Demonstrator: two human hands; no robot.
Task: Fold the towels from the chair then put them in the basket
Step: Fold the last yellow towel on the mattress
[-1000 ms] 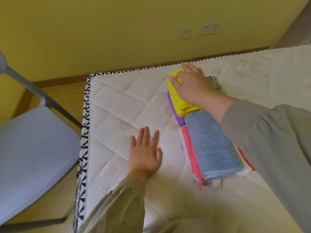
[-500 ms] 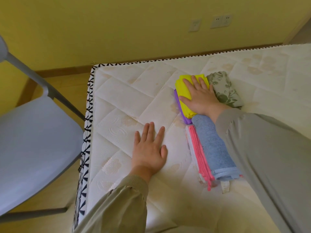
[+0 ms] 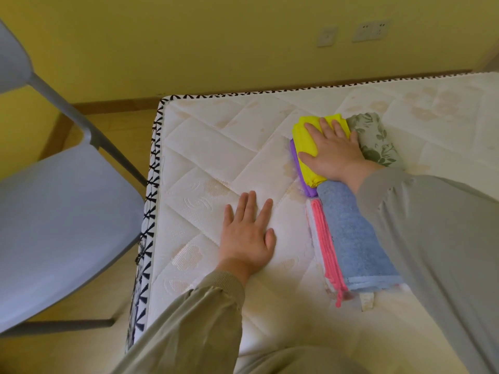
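Note:
A folded yellow towel [image 3: 305, 147] lies on a purple towel [image 3: 299, 171] on the white mattress [image 3: 216, 147]. My right hand [image 3: 333, 152] presses flat on the yellow towel, fingers straight. Nearer to me sits a folded blue towel [image 3: 353, 238] on top of a pink towel [image 3: 325, 238] and a white one beneath. A green floral towel [image 3: 375, 139] lies folded just right of the yellow one. My left hand [image 3: 247, 233] rests flat on the bare mattress, left of the stacks. The grey chair [image 3: 54, 220] at left has nothing on its seat. No basket is visible.
The mattress has a black-and-white stitched edge [image 3: 149, 211] beside the chair. A yellow wall [image 3: 216, 36] with sockets [image 3: 371, 31] stands behind, above a wooden floor [image 3: 121, 125].
My right hand has slid from the far edge of the yellow towel to lie flat on top of it. The view has shifted slightly; my left hand stays in place.

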